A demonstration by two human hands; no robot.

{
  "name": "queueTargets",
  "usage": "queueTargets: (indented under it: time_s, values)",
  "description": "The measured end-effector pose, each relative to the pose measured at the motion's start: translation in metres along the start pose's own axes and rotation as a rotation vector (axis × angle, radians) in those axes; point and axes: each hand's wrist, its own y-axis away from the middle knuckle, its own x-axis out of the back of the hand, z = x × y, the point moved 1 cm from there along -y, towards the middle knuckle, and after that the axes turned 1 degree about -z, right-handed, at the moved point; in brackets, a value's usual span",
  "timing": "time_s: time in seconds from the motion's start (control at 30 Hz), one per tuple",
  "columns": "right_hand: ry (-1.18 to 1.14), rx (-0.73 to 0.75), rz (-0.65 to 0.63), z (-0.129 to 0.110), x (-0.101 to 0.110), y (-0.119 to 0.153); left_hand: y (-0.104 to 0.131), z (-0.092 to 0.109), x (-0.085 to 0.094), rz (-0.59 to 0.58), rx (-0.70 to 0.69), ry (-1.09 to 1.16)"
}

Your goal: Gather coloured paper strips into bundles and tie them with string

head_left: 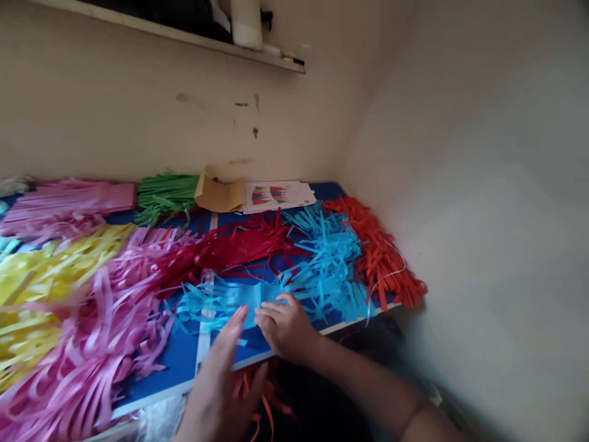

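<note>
A light-blue fringed tissue-paper sheet [251, 298] lies near the table's front edge, its cut strips spreading to the left and its uncut band in the middle. My right hand [288, 325] is on the near side of that band, with curled fingers closed at the paper. Just left of it, my left hand [221, 380] is raised over the table edge, thumb and fingers apart, holding nothing; it is slightly blurred. More light-blue fringe [331, 264] is heaped to the right of my right hand. Dark red fringe [243, 242] lies behind the blue sheet.
Orange fringe [386, 264] with a thin white string hangs over the right end of the blue table [179, 356]. Pink [115, 325], yellow [37, 288] and green fringe [168, 193] cover the left. A printed sheet [280, 195] and brown cardboard [221, 195] lie behind. A shelf [184, 43] juts overhead.
</note>
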Motion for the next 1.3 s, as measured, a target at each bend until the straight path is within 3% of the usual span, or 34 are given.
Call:
queueTargets:
  time_s: [0.07,0.17,0.3,0.4,0.5,0.6,0.73,0.93,1.3]
  values:
    - [-0.020,-0.008,-0.052,-0.005,0.005,0.001,-0.013,0.004,-0.020,-0.068,-0.140,-0.055]
    - [-0.022,0.030,-0.104,0.000,0.008,0.009,-0.019,-0.016,-0.034,-0.193,-0.208,-0.231]
    - [-0.100,0.001,-0.109,0.020,0.002,0.023,-0.005,-0.046,-0.019,-0.268,-0.218,-0.372]
    - [-0.136,-0.033,-0.120,0.028,-0.002,0.025,-0.002,-0.044,-0.001,-0.231,-0.243,-0.393]
    - [-0.076,-0.054,-0.134,0.027,0.000,0.020,-0.014,-0.027,0.002,-0.191,-0.192,-0.361]
    - [-0.036,-0.061,-0.149,0.025,0.006,0.013,-0.028,-0.016,-0.007,-0.301,-0.098,-0.277]
    - [-0.083,-0.203,-0.103,0.034,0.011,0.007,-0.040,-0.031,-0.014,-0.423,0.033,-0.170]
    - [0.060,-0.450,-0.108,0.046,0.002,-0.003,-0.053,-0.053,-0.017,-0.476,0.244,-0.213]
    - [0.159,-0.478,-0.040,0.039,-0.007,-0.003,-0.061,-0.049,-0.025,-0.489,0.292,-0.479]
